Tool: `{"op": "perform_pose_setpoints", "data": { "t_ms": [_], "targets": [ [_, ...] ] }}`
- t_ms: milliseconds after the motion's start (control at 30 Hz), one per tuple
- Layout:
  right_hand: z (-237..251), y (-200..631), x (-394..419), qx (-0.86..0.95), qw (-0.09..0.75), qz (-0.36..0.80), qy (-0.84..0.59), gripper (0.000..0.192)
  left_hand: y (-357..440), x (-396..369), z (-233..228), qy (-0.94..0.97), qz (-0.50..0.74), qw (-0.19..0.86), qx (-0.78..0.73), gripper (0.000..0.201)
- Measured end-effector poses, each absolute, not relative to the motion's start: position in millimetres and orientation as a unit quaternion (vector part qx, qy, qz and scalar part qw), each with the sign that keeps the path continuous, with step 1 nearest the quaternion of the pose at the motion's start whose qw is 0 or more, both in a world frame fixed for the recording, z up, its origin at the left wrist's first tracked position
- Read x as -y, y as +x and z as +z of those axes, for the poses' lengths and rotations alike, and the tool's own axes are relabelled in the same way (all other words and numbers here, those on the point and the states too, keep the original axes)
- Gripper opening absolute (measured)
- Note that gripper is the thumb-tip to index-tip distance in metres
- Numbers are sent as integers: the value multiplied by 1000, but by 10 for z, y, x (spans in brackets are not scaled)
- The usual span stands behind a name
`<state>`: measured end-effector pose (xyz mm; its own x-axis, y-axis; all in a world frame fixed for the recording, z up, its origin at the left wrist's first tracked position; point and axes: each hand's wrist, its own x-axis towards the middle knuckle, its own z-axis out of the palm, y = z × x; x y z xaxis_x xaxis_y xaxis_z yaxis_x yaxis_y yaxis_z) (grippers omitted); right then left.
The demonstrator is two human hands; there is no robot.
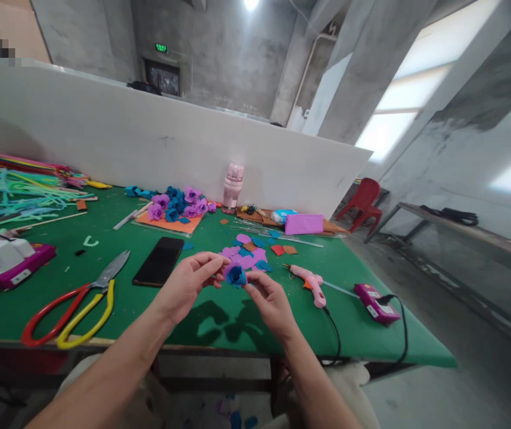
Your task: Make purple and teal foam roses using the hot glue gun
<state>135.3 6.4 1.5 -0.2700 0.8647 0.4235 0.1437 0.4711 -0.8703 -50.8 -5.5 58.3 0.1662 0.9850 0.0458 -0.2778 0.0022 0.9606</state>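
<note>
I pinch the small blue rolled foam rose (236, 274) between my left hand (187, 285) and right hand (270, 300), both clasped on it above the green felt surface (220, 322). I should press lightly, probably turning it, so the petals sit evenly.

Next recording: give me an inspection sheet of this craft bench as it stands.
Surface: green table.
Job's things: blue foam flower, held above cut foam petals.
Clutter: scissors, black phone, finished flowers, pink bottle, coloured sticks.
Hands: left hand and right hand both pinch the flower.
Cables: black cord runs from the pink glue gun over the table edge.
Surroundings: white partition, red chair, concrete walls.
</note>
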Motion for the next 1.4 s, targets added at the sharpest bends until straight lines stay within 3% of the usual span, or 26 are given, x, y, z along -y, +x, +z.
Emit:
{"op": "perform_pose_setpoints", "data": {
  "t_ms": [467, 1033, 1400],
  "targets": [
    [89, 1329, -30, 754, 474, 298, -345, 16, -437, 75, 521, 504, 528, 529, -433, 22],
    [119, 1370, -14, 772, 474, 265, -330, 15, -406, 51, 445, 436, 524, 622, -385, 22],
    [88, 1328, 1, 717, 496, 334, -357, 22, -382, 54, 436, 408, 518, 643, -388, 23]
  ]
}}
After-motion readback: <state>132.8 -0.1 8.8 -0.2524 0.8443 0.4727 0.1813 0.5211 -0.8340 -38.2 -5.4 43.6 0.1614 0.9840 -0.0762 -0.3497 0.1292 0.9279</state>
